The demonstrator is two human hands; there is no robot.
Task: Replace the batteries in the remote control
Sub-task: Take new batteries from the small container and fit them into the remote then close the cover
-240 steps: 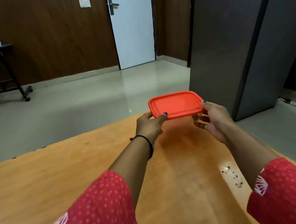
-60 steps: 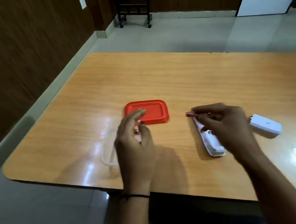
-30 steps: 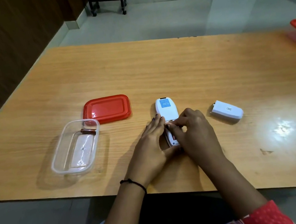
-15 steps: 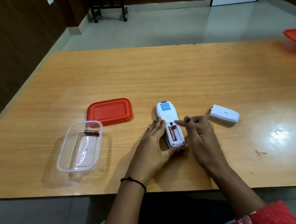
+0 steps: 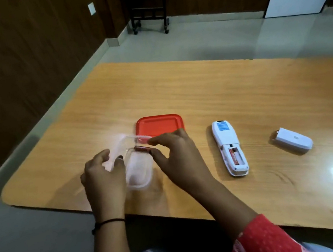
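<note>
**Head view: reaching for the second battery in the clear tub**

Head view, only one given.

- Battery (image 5: 142, 149): small reddish cylinder lying crosswise at the far end of the clear plastic container (image 5: 138, 169), left of frame centre. Judged light, rigid and smooth, so it may roll or slip; best pinched across its middle, between thumb and forefinger.
- Container looks thin and light, likely to skid on the glossy surface (image 5: 199, 90) unless steadied.
- Right hand (image 5: 179, 156): palm down, thumb and forefinger spread just at the battery's right end. Fingers parted, nothing gripped yet; contact with the battery cannot be told.
- Left hand (image 5: 104, 177): curled loosely at the container's left wall, fingers open, seemingly bracing it. Firm hold not clear.
- Remote control (image 5: 230, 148): face down right of centre, compartment open, one battery seated, a slot beside it appears empty.
- Battery cover (image 5: 294, 142) lies apart, further right.
- Red lid (image 5: 159, 125) sits just behind the container.
</note>
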